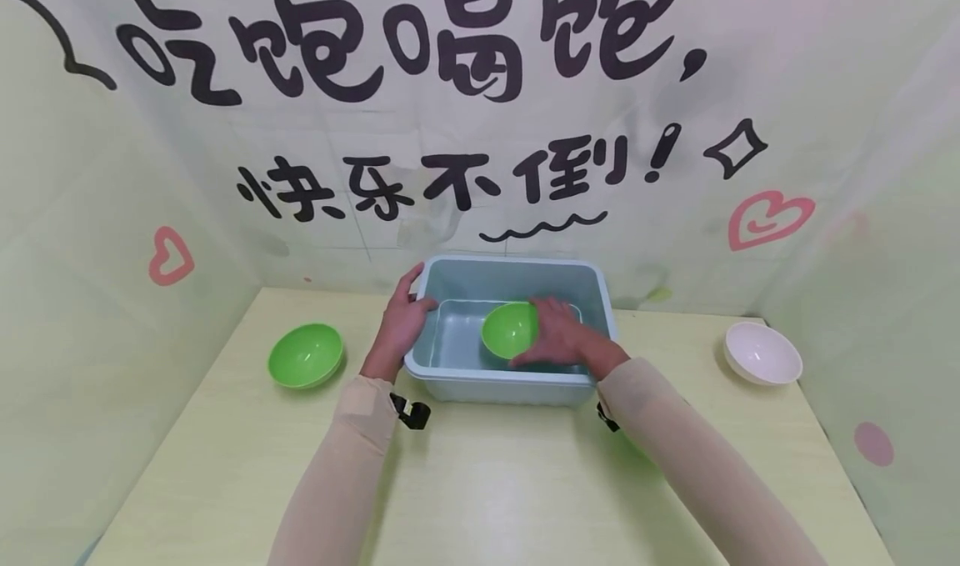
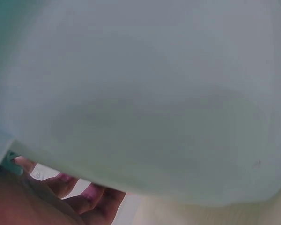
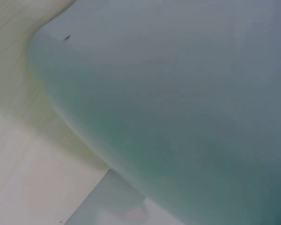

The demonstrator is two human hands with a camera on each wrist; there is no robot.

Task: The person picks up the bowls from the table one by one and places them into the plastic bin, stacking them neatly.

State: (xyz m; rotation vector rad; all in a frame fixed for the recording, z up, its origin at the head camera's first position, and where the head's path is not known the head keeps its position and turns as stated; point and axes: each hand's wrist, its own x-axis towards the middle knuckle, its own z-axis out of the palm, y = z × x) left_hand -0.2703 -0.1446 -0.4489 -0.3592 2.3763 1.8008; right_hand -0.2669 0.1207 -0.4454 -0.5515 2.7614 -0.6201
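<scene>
A light blue plastic tub [image 1: 495,389] stands at the back of the table. My left hand [image 1: 400,324] grips its left rim, thumb over the edge and fingers on the outer side. In the left wrist view, the fingers of that left hand [image 2: 79,201] show beside the tub's outer wall [image 2: 145,103]. My right hand [image 1: 558,333] reaches over the near right rim into the tub and holds a small green bowl [image 1: 508,331] by its right side. The right wrist view shows only the tub's outer wall [image 3: 154,103], with the hand itself hidden.
To the left on the pale wooden table [image 1: 480,483] lies another green bowl [image 1: 306,355]. A white bowl [image 1: 762,353] sits near the right edge. Below my right forearm, part of a further green bowl [image 1: 632,444] peeks out. A printed cloth [image 1: 480,132] hangs right behind the tub.
</scene>
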